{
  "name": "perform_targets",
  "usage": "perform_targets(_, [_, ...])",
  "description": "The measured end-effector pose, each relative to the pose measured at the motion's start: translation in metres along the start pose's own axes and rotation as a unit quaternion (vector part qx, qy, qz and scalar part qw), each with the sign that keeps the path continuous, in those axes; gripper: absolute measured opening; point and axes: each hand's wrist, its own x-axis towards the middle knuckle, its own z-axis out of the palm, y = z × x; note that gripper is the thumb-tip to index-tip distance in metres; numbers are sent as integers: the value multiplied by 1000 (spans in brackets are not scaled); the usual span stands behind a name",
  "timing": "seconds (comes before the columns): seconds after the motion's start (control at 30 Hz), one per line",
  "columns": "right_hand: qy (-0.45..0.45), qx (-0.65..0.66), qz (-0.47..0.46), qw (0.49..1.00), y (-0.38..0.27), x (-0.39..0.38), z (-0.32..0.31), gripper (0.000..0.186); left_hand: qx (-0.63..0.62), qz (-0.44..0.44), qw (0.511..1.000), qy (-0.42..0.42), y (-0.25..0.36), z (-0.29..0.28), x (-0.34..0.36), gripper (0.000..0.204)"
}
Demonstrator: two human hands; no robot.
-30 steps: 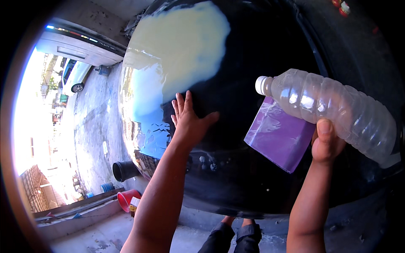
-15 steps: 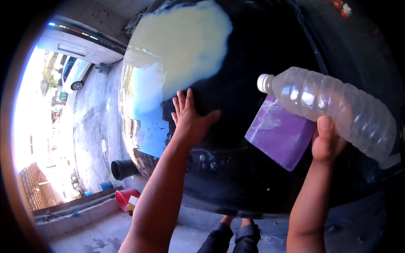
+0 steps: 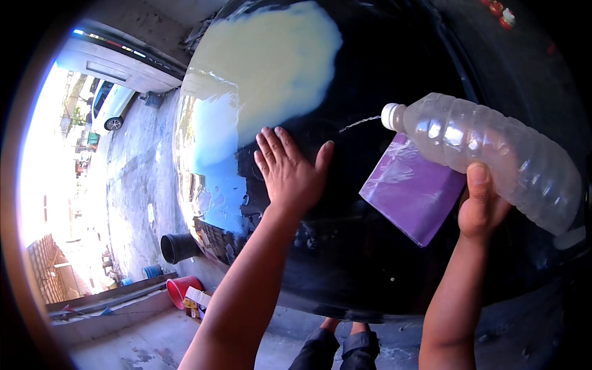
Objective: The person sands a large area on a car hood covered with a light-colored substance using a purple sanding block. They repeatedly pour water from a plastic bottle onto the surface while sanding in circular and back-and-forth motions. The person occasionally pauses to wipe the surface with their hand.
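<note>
My left hand (image 3: 292, 172) lies palm down on a glossy black car panel (image 3: 345, 259), its fingers stretched and the thumb apart. Just beyond the fingertips a pale yellowish patch (image 3: 265, 68) spreads over the panel. My right hand (image 3: 482, 203) grips a clear ribbed plastic bottle (image 3: 487, 142) with a white cap, tilted with the cap to the left. A thin stream of water (image 3: 359, 123) squirts from the cap toward my left hand. Under the bottle, beside my right hand, is a purple rectangular sheet (image 3: 413, 191); whether the same hand pinches it is hidden.
A black cylinder (image 3: 177, 247) juts out at the panel's left edge. Below it stand a red bucket (image 3: 179, 290) and small boxes (image 3: 196, 299). A white car (image 3: 111, 108) is parked outside at the far left. Feet and dark trouser legs (image 3: 361, 345) show below the panel.
Water now squirts from the bottle cap, where none showed before. My left hand has moved slightly right and turned flatter on the panel. The bottle has shifted a little.
</note>
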Motion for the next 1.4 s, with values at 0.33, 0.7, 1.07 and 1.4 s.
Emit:
perform_targets(0.33, [32,-36,53,997,-2,1,-2,56,-85,280,956,-3,50,-1,-35,78])
perform_targets(0.7, [-9,-74,5,997,-9,7,9,56,-106,-22,990,-93,-46,-18,17,75])
perform_targets(1.07, [-7,-86,-24,996,-7,9,6,51,-208,-43,970,-123,-54,-20,26,88])
perform_targets(1.4, [-26,-102,-37,994,-7,11,5,50,-218,-41,967,-127,-55,-22,26,91])
